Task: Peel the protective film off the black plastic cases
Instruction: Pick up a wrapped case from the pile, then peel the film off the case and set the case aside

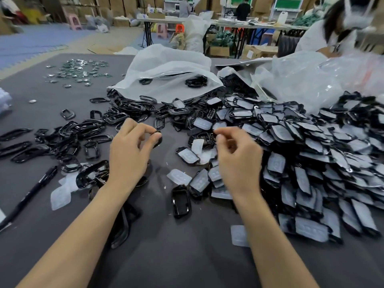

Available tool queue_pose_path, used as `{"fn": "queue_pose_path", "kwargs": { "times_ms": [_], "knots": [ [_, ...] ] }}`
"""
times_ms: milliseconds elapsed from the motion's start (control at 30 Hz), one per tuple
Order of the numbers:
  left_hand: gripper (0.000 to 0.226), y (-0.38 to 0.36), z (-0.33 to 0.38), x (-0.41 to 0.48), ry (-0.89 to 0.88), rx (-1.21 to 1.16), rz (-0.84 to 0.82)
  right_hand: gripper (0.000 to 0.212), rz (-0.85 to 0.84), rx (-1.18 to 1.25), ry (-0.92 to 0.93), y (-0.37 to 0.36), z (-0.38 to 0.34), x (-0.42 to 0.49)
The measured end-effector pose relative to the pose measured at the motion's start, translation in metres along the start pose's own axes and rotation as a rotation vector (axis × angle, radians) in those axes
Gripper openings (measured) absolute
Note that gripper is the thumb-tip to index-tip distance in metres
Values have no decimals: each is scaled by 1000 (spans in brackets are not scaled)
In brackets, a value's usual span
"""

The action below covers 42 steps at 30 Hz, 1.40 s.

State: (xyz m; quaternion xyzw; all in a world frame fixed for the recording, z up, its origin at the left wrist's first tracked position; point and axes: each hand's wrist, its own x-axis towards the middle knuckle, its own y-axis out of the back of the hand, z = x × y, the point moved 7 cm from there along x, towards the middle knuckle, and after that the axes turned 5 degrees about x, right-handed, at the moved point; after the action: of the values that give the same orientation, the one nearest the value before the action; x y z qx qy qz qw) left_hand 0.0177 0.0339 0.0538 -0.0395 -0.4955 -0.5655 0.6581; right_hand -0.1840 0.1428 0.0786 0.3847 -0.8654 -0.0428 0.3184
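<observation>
1. Head view: pen (29,196) lies far left on grey table (166,256), beside bare cases (68,132)
2. Left hand (128,150) pinches a black case (158,139) between thumb and curled fingers, above the table
3. Right hand (236,156), just beside, has fingertips pinched together; blur hides what they hold
4. Film-covered cases (311,159) lie heaped at right, loose films (178,176) before them

Desk (166,256): heap of cases (311,152) along the right edge; scattered cases (72,134) toward the left edge; bag (166,69) behind both, mid-desk; pen (31,194) at the left edge; small parts (79,69) near the far left corner.
</observation>
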Motion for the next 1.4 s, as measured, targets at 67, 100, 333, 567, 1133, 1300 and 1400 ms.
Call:
{"fn": "queue_pose_path", "kwargs": {
  "times_ms": [67,100,333,567,1133,1300,1400],
  "knots": [
    [6,-1,13,-4,-42,-87,-6,9,-97,-106,-59,22,3,11],
    [6,-1,21,-8,-60,-146,-10,7,-243,-203,-91,27,4,11],
    [9,-31,73,-45,-165,-387,-246,15,-802,-907,-226,41,33,-50],
    [12,-36,77,-51,-156,-390,-291,13,-715,-959,-178,47,38,-57],
    [18,-59,34,-50,572,-1001,-301,31,-250,1001,-554,-18,47,0],
    [31,-57,36,-51,561,-1012,-309,31,-223,994,-571,-13,49,-5],
    [31,-57,36,-50,550,-999,-315,31,-212,996,-559,-13,47,-7]
  ]
}}
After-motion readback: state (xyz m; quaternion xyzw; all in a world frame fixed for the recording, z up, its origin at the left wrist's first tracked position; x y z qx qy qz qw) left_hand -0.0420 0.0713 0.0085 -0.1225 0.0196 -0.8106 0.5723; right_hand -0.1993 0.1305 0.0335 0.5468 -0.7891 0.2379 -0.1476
